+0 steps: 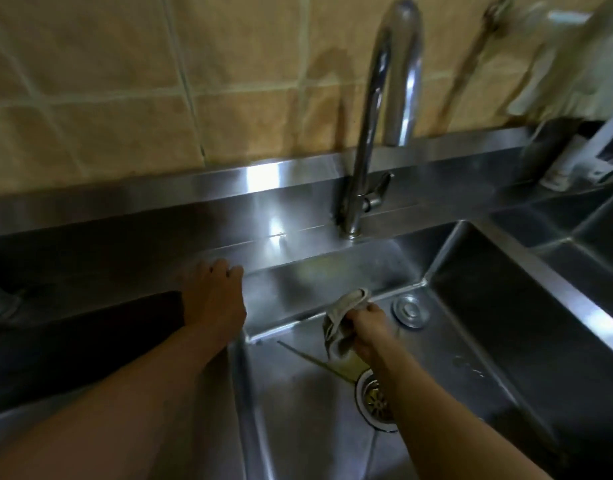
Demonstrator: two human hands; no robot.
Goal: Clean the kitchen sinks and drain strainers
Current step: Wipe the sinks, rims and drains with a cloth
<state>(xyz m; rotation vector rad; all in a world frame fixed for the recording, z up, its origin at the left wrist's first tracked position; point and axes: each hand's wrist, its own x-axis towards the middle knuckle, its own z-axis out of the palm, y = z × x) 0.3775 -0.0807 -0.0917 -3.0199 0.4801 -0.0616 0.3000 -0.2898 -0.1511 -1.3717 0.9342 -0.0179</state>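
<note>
I see my right hand [365,329] gripping a bunched grey rag [345,322] against the sink's [488,341] back wall; left hand [215,299] rests fingers curled on the tabletop [90,258] at the sink's back-left corner; drain strainer [376,400] under right forearm; overflow cap [409,310] near rag; faucet [378,109] behind.

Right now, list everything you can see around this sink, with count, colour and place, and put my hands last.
sink: one, steel, centre and right
faucet: one, chrome, behind the sink
drain strainer: one, metal, sink floor, partly behind the right forearm
overflow fitting: one, chrome, back wall of the sink
cloth: one, grey, in the sink, gripped
wall tiles: many, tan, behind
hanging cloth: one, pale, top right, blurred
left hand: rests on the sink's left rim
right hand: grips the cloth
</note>
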